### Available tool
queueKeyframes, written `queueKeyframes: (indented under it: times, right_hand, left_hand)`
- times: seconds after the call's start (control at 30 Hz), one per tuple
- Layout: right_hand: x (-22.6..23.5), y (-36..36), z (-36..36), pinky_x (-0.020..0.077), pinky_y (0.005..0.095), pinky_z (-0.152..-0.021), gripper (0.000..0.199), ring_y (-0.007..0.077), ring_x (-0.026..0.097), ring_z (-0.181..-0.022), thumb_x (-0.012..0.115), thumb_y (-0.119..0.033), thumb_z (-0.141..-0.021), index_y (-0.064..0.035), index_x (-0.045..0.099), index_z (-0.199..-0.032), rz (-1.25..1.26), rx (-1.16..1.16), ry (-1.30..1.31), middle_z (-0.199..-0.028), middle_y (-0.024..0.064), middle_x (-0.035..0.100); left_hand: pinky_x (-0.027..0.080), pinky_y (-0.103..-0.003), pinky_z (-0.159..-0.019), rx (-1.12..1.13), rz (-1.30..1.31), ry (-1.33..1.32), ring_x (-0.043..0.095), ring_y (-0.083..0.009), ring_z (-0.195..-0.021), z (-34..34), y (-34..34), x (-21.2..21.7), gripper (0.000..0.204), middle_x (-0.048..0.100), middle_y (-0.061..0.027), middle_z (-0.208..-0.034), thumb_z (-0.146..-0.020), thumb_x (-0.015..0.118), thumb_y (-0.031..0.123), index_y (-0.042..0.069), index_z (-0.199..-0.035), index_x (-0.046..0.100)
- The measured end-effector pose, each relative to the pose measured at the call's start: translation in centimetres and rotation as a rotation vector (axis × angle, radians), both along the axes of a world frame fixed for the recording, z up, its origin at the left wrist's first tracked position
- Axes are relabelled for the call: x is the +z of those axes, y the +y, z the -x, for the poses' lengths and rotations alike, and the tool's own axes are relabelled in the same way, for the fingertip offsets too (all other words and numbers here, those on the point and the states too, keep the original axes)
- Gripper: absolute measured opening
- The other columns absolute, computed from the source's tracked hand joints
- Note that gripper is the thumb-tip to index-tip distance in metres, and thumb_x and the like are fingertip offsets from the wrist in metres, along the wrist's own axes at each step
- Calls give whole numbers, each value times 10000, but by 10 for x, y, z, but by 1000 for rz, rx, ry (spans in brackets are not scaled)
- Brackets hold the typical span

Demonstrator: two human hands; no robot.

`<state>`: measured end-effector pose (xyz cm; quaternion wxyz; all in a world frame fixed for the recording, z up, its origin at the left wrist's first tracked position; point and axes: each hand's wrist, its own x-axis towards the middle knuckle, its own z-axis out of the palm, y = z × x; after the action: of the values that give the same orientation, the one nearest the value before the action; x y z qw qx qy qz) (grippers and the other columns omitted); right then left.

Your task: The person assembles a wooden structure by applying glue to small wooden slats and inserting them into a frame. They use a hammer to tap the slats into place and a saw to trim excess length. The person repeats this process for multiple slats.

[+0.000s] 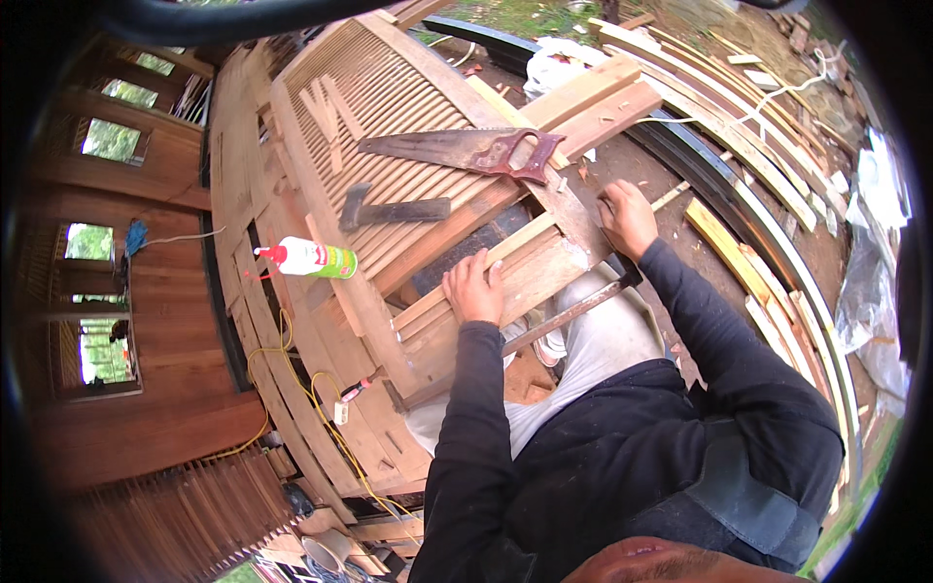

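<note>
Wooden slats (505, 267) sit under the left hand (476, 289), which presses flat on them with fingers spread over the top edge, open rather than clenched. They lie across the lower corner of a louvered shutter frame (389, 194) propped in front of the person's knees. Just to the right, the right hand (627, 216) is curled shut on a thin tool at the frame's corner; what kind of tool I cannot tell, since the fingers hide it. A long metal bar (573, 313) slants beneath both forearms, over the pale trousers.

Judging by its look, the slat is light and stiff, rough-sawn and not slippery, though thin enough to split near its ends; it is best held along its middle, palm down, as now.

Farther up the frame lie a glue bottle (313, 258) with a red nozzle, a hatchet (389, 209), then a rusty handsaw (466, 151) with a reddish handle. Beyond, loose planks (739, 146) fan over bare ground.
</note>
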<state>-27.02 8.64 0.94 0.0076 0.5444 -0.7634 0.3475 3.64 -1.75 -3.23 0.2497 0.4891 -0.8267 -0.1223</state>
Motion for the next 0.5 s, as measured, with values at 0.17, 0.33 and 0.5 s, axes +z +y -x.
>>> queueKeyframes:
  times: [0.17, 0.33, 0.5]
  right_hand:
    - [-5, 14, -35, 520, 468, -841, 166, 403, 645, -903, 634, -139, -952, 3, 636, -1039, -25, 7, -245, -961, 218, 645]
    - [-53, 18, -20, 505, 387, -805, 211, 269, 596, -812, 586, -175, -1036, 28, 640, -1013, 56, -23, -293, -890, 170, 648]
    - [-51, -11, -15, 520, 368, -837, 269, 202, 647, -874, 680, -251, -1006, 13, 680, -1061, -13, -38, -415, -942, 137, 711]
  left_hand:
    - [420, -546, -1006, -6, 57, 80, 654, -342, -1066, -6, 4, 12, 296, 730, -104, -1071, -874, 757, 314, 133, -1108, 740]
    - [312, -564, -1195, -1, -87, 45, 577, -325, -1219, -2, 9, 26, 361, 659, -116, -1174, -928, 712, 362, 121, -1196, 700]
    - [319, -574, -1180, 42, -67, 101, 566, -348, -1218, -5, 16, 14, 380, 646, -150, -1167, -914, 711, 372, 89, -1167, 685]
